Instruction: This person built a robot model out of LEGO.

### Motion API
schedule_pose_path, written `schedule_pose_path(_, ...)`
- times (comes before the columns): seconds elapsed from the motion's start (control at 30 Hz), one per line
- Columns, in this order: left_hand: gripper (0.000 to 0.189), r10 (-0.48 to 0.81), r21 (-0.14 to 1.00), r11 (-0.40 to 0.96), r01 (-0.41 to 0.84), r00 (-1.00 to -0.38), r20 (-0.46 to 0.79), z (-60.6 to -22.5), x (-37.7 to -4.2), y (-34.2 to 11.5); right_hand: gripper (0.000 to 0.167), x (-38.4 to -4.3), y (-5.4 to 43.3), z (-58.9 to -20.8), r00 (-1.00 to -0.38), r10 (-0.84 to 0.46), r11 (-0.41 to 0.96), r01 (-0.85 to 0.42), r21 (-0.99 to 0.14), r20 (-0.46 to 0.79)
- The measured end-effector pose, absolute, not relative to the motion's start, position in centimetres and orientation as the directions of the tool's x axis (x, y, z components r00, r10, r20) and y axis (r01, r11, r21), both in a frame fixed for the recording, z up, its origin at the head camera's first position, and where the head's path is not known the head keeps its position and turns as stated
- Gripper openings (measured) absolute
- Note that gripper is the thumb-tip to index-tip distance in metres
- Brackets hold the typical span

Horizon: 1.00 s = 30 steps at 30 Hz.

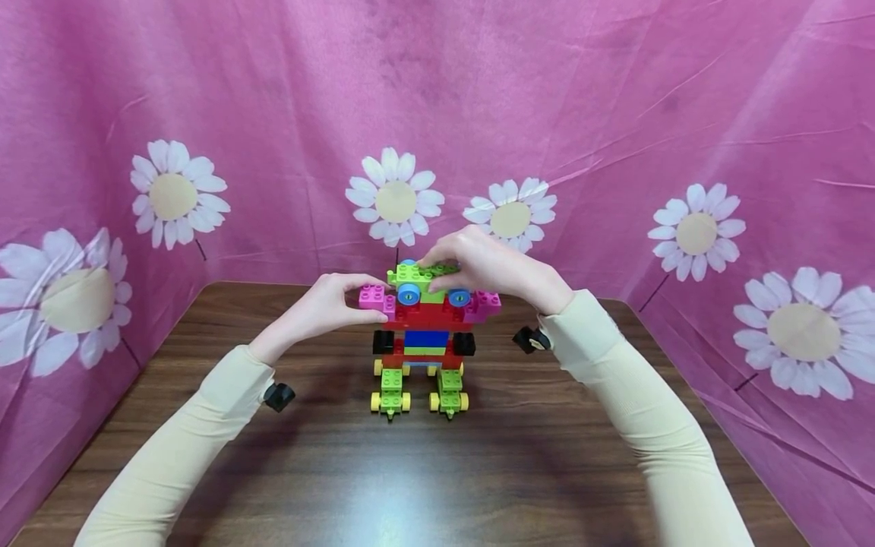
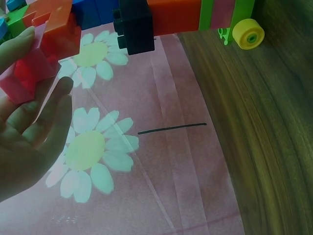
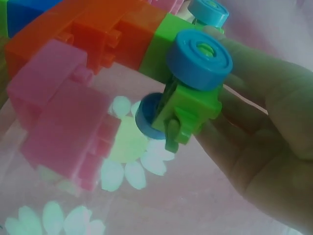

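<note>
A figure built of toy bricks stands upright on the table, with red bricks [image 1: 429,313] across its upper body. At its left side my left hand [image 1: 317,308] grips the pink bricks [image 1: 372,295], thumb below and fingers above. My right hand [image 1: 488,266] pinches the green wheeled brick base [image 1: 410,272] at the top, fingers over it and thumb on the near side. This base has blue wheels [image 3: 199,58]. More pink bricks [image 3: 63,122] stick out on the right side. Below are a blue brick [image 1: 427,339] and black bricks [image 2: 136,27]; the feet are green wheeled bases [image 1: 392,384] with yellow wheels [image 2: 248,34].
The brown wooden table [image 1: 328,471] spreads out in front of the figure. Behind it and at both sides hangs a pink cloth [image 1: 287,137] printed with white daisies [image 1: 395,199]. A small black device [image 1: 279,396] is strapped at each wrist.
</note>
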<state>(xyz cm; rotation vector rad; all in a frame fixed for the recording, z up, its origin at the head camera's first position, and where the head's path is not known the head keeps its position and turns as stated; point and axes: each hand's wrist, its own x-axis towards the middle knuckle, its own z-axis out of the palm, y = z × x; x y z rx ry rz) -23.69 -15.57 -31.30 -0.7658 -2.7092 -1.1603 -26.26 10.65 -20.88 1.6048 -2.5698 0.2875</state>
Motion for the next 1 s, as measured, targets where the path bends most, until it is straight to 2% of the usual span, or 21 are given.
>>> schedule_pose_path(0.3,0.050,0.412,0.660,0.577,0.482,-0.869,0.274,-31.32,-23.71,-15.54,0.029,-25.94,11.19,-20.12,-0.467,-0.866,0.458,-0.884,-0.092,0.180)
schedule_pose_path(0.6,0.051,0.406,0.663,0.582,0.471,-0.874,0.266,-31.23,-23.68,-15.46,0.028,-26.13,11.51,-20.68,-0.464,-0.859,0.449,-0.886,-0.118,0.216)
schedule_pose_path(0.83,0.050,0.403,0.661,0.585,0.470,-0.876,0.265,-31.24,-23.59,-15.45,0.029,-26.01,11.54,-20.98,-0.437,-0.864,0.426,-0.899,-0.097,0.250)
schedule_pose_path(1.0,0.050,0.400,0.661,0.586,0.468,-0.877,0.266,-31.26,-23.61,-15.51,0.030,-26.00,11.52,-20.97,-0.439,-0.863,0.429,-0.898,-0.096,0.248)
